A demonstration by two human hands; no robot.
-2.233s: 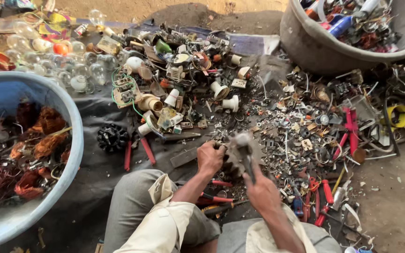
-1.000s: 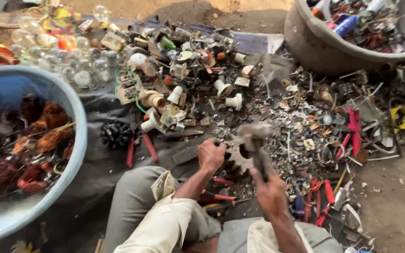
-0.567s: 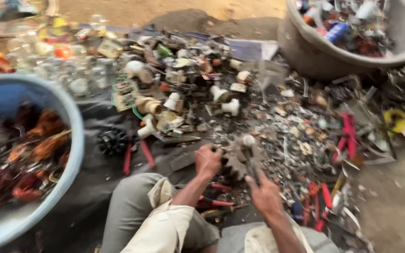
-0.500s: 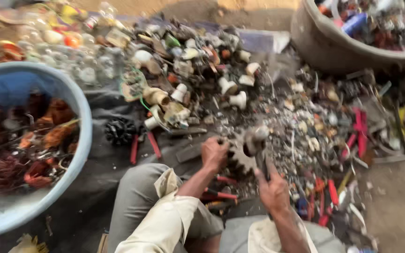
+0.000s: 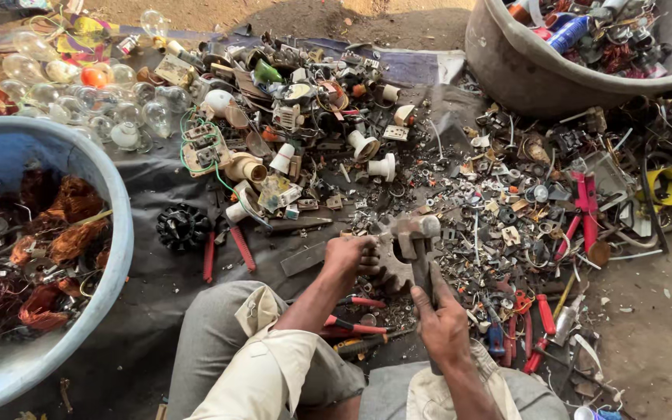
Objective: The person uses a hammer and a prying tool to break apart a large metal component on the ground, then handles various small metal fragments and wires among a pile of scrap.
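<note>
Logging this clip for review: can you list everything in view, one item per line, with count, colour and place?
Hammer: one, grey metal head, in the right hand, head over the gear.
Gear: one, dull grey toothed wheel, under the left hand.
Blue tub: one, at left, holding copper wire coils.
Grey tub: one, top right, full of mixed scrap.
Glass bulbs: many, clear, top left.
Black knob: one, ribbed, on the dark sheet.
Red-handled pliers: one pair, beside the knob.
Small metal scrap: countless pieces, centre to right.
Left hand: on the gear.
Right hand: gripping the hammer handle.
</note>
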